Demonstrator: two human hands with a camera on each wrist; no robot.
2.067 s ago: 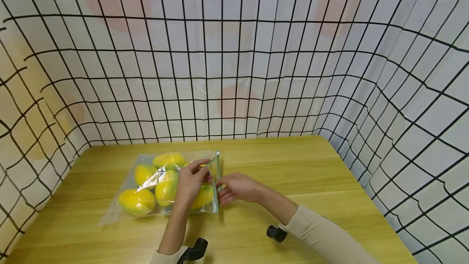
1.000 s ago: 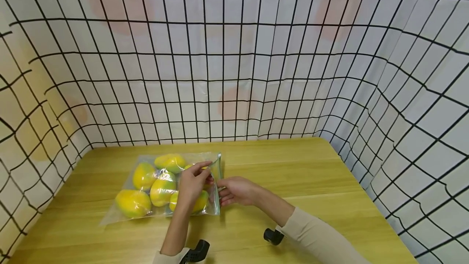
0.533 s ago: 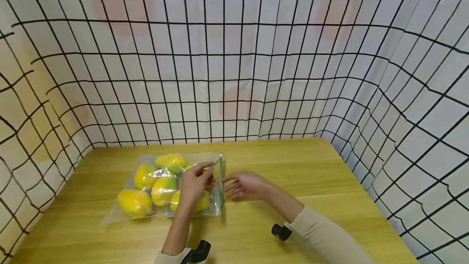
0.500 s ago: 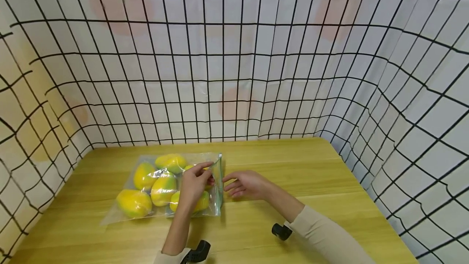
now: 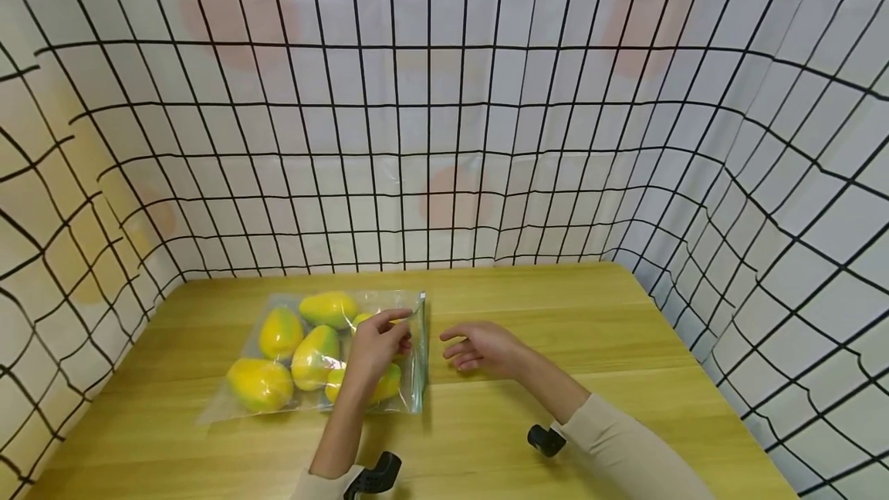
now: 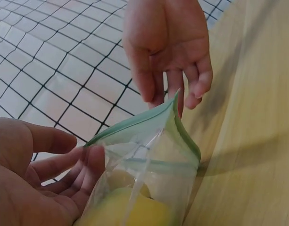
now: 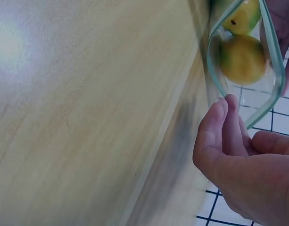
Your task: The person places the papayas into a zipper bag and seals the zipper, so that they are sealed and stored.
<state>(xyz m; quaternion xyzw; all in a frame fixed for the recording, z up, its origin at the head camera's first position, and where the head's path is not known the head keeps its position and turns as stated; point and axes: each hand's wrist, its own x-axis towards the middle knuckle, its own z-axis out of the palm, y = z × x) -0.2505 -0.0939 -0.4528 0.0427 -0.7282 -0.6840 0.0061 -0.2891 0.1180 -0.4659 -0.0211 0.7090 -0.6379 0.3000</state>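
Observation:
A clear zip-lock bag (image 5: pixel 417 376) with a green sealing strip (image 6: pixel 135 120) lies flat on its side on the table, its mouth facing right and parted. Inside are several yellow-green mangoes (image 5: pixel 316 357). My left hand (image 5: pixel 375 346) is at the bag's mouth, its fingertips (image 6: pixel 94 157) pinching the upper edge. Just right of the mouth, my right hand (image 5: pixel 482 347) hovers with loosely bent fingers, holding nothing; a small gap separates it from the bag in the head view. The right wrist view looks through the mouth at mangoes (image 7: pixel 243 59). My left hand hides part of the fruit.
The wooden table (image 5: pixel 556 307) extends to the right of the bag. Black grid netting (image 5: pixel 444 130) over pale sheeting stands behind it and along both sides. Black wrist-worn devices (image 5: pixel 546 440) sit at the beige cuffs.
My right hand has let go of the bag's edge and drawn back to the right. My left hand stays at the mouth. The view has shifted slightly.

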